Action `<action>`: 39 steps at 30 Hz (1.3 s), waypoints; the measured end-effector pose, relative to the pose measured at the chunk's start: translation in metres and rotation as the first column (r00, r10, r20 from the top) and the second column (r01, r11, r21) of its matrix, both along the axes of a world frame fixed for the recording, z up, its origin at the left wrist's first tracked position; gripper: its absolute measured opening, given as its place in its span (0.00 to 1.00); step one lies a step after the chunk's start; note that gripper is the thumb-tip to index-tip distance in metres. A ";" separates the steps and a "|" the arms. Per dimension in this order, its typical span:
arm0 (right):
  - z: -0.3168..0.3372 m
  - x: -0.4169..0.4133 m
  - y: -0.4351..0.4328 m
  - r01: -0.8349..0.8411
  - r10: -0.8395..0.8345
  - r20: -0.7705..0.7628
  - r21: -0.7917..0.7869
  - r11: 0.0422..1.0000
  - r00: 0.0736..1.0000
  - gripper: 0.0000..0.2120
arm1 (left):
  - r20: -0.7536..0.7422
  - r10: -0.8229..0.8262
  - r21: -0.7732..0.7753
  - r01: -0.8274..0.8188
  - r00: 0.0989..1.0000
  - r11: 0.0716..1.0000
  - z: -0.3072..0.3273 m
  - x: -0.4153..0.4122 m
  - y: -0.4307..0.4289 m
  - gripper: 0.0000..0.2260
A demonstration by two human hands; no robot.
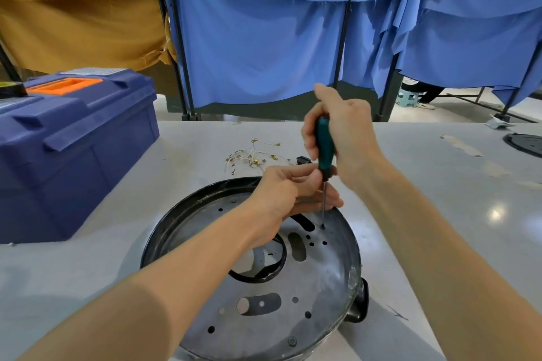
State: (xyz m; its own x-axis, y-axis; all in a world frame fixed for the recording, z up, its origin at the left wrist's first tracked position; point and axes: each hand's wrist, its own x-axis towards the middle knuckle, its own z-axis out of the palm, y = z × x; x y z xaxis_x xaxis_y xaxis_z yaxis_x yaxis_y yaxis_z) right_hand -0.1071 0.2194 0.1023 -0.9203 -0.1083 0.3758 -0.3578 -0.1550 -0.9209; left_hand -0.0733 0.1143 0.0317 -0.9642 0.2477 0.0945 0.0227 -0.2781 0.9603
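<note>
Teal plastic marks the handle of the screwdriver point(325, 146), which stands nearly upright with its thin shaft set down on a small screw point(323, 226) near the far rim of the round metal base plate point(322, 287). The right hand point(347, 132) is wrapped round the handle, fingers curled tight. The left hand point(281, 196) pinches the shaft just below the handle between thumb and fingertips to steady it, with its lower fingers stretched out above the plate. The base plate lies flat on the grey tabletop point(88, 272), set inside a black housing, directly in front of the person. Whether the screw is going in or coming out cannot be told. A near-edge screw point(292, 341) and a far-left screw point(233, 201) also sit in the plate, so the work looks partway through, with at least those fasteners left to deal with. Loose wires point(255, 155) lie beyond the plate, and a blue toolbox point(73, 141) stands closed to the left.
</note>
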 end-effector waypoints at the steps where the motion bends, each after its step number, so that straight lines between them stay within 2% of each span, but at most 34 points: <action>1: 0.007 -0.001 0.007 -0.176 0.173 0.078 0.042 0.983 0.982 0.26 | 0.007 -0.004 -0.005 0.004 1.000 1.000 0.001 0.001 -0.001 0.10; 3: 0.013 -0.004 0.017 -0.389 0.377 0.178 0.032 0.921 0.909 0.27 | 0.016 -0.021 -0.012 0.021 1.000 1.000 0.001 0.002 -0.001 0.10; 5: 0.009 -0.005 0.015 -0.401 0.402 0.177 -0.044 0.915 0.898 0.30 | 0.019 -0.034 0.004 0.034 0.999 0.999 -0.001 0.002 -0.001 0.09; 6: 0.006 -0.005 0.012 -0.335 0.343 0.144 -0.074 0.939 0.928 0.30 | 0.023 -0.034 0.018 0.034 0.999 0.999 -0.001 0.002 -0.001 0.10; 8: -0.003 -0.004 0.002 -0.069 0.072 0.033 -0.104 0.992 0.997 0.31 | 0.024 -0.038 0.041 0.037 0.999 0.998 -0.001 0.000 -0.001 0.11; 10: -0.013 0.002 -0.007 0.265 -0.274 -0.109 -0.094 0.960 0.955 0.33 | 0.010 -0.045 0.022 0.045 0.999 0.999 -0.001 0.000 0.001 0.08; 11: -0.016 0.005 -0.011 0.372 -0.382 -0.164 -0.087 0.924 0.910 0.34 | -0.002 -0.043 0.003 0.043 0.999 0.999 -0.002 0.000 0.002 0.07; 12: -0.018 0.007 -0.013 0.397 -0.405 -0.189 -0.081 0.914 0.895 0.34 | -0.009 -0.038 -0.011 0.038 0.999 0.999 -0.002 0.000 0.002 0.07; 13: -0.017 0.007 -0.011 0.334 -0.339 -0.175 -0.061 0.941 0.924 0.33 | -0.008 -0.034 -0.012 0.034 0.999 0.999 -0.003 0.000 0.001 0.07; 15: -0.004 0.003 -0.001 0.003 -0.003 -0.012 0.026 1.000 1.000 0.29 | 0.007 -0.033 0.001 0.033 0.999 0.999 -0.001 0.001 -0.001 0.08; 17: 0.010 -0.003 0.014 -0.340 0.323 0.185 0.070 0.938 0.928 0.28 | 0.019 -0.040 -0.002 0.040 0.999 0.999 0.001 0.003 -0.001 0.09; 19: 0.011 -0.006 0.018 -0.449 0.435 0.218 0.016 0.894 0.874 0.29 | 0.025 -0.051 0.001 0.051 0.998 0.999 0.000 0.004 0.000 0.09; 21: 0.005 -0.006 0.011 -0.339 0.344 0.164 -0.060 0.939 0.924 0.30 | 0.030 -0.044 0.011 0.044 0.999 0.999 -0.001 0.003 0.000 0.10; 23: -0.004 -0.002 -0.001 -0.048 0.051 0.041 -0.091 0.995 0.998 0.32 | 0.037 -0.019 0.020 0.018 0.999 1.000 -0.001 0.002 0.000 0.10; 25: -0.012 0.004 -0.012 0.249 -0.256 -0.091 -0.083 0.965 0.962 0.34 | 0.035 0.000 0.007 0.000 0.999 1.000 0.000 0.002 0.000 0.07; 27: -0.015 0.008 -0.017 0.340 -0.348 -0.145 -0.077 0.937 0.926 0.34 | 0.018 -0.004 -0.014 0.005 1.000 1.000 0.001 0.003 0.000 0.06; 28: -0.013 0.009 -0.015 0.284 -0.291 -0.117 -0.066 0.956 0.950 0.33 | 0.011 -0.009 -0.016 0.009 1.000 1.000 0.001 0.003 0.000 0.07; 30: -0.002 0.006 -0.005 0.003 -0.003 0.029 -0.004 1.000 1.000 0.30 | 0.012 -0.009 -0.012 0.009 1.000 1.000 0.001 0.003 -0.001 0.09; 32: 0.011 0.001 0.010 -0.306 0.289 0.175 0.082 0.948 0.941 0.28 | 0.016 -0.019 -0.010 0.020 1.000 1.000 0.002 0.004 -0.001 0.10; 34: 0.013 -0.003 0.015 -0.422 0.402 0.194 0.078 0.903 0.895 0.30 | 0.018 -0.031 -0.008 0.031 0.999 0.999 0.000 0.004 0.000 0.10; 36: 0.007 -0.004 0.010 -0.325 0.325 0.138 -0.022 0.945 0.936 0.31 | 0.024 -0.024 0.018 0.023 0.999 1.000 0.000 0.003 -0.001 0.10; 38: -0.003 -0.003 -0.001 -0.021 0.022 0.020 -0.072 0.997 1.000 0.31 | 0.028 -0.016 0.044 0.015 0.999 0.999 -0.001 0.002 0.001 0.11; 39: -0.008 -0.002 -0.008 0.157 -0.160 -0.048 -0.069 0.985 0.986 0.31 | 0.025 -0.013 0.041 0.012 1.000 0.999 -0.001 0.002 0.002 0.09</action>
